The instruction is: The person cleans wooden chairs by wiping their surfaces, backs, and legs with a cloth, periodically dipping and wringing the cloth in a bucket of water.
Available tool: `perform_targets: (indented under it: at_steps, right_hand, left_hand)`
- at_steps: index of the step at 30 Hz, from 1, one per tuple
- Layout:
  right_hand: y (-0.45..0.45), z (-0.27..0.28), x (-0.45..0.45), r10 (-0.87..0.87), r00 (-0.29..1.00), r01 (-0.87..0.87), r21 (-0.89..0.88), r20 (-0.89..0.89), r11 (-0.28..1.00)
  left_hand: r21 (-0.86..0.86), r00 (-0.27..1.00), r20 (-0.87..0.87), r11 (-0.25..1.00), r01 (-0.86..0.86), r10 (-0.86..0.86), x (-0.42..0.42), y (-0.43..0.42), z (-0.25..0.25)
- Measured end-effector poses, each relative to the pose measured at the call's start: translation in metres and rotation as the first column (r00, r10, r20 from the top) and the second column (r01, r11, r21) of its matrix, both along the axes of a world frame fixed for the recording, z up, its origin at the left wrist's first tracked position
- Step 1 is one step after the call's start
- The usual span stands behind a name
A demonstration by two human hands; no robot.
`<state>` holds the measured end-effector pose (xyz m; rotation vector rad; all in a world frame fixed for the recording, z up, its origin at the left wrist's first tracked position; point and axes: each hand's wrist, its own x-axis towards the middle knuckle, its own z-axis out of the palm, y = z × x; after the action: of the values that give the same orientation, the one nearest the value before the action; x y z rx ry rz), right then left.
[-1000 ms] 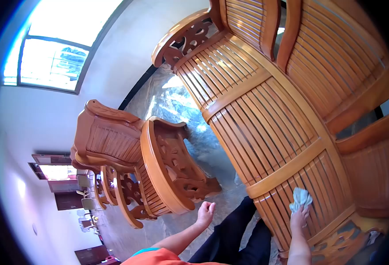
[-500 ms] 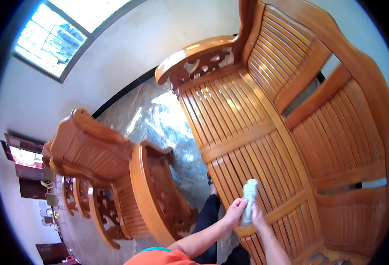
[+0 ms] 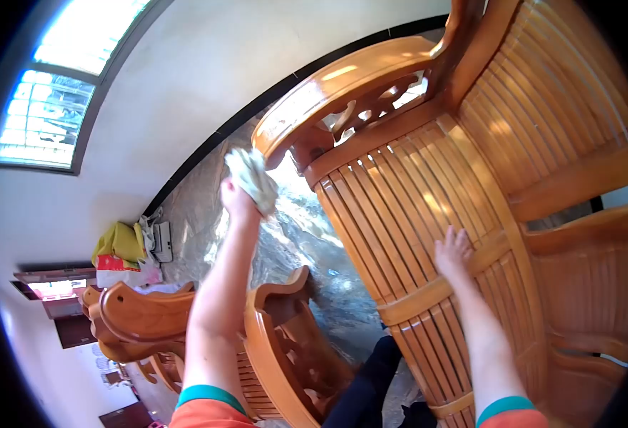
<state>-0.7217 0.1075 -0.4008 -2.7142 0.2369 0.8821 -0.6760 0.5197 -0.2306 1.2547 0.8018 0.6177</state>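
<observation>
My left hand (image 3: 238, 201) is closed around a pale, whitish-green cloth (image 3: 252, 178), slightly blurred. The cloth is up beside the front end of the wooden bench's curved armrest (image 3: 314, 89); I cannot tell whether they touch. Lower on the right, my right hand (image 3: 455, 253) is over the slatted bench seat (image 3: 392, 207), near a cross rail, with its fingers spread and nothing in them. It appears to lean on the slats. The bench's slatted backrest (image 3: 549, 121) rises on the right.
A carved wooden armchair (image 3: 278, 349) stands close on the left, with another chair (image 3: 139, 314) behind it. Yellow and red-white bags (image 3: 121, 250) lie by the wall. Between bench and chairs runs shiny marbled floor (image 3: 307, 235). A window (image 3: 54, 107) is upper left.
Both hands were together on the cloth above the seat. Now they are apart: the left has carried the cloth up to the armrest, the right has let go and reached farther along the seat.
</observation>
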Motion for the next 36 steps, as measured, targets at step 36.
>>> perform_targets:
  at_steps: [36]
  right_hand:
    - [-0.043,-0.103,0.003,0.105,0.941,-0.058,-0.153,0.321,0.987]
  left_hand:
    - [-0.052,0.462,-0.852,-0.918,0.393,0.246,0.154,-0.027,-0.134]
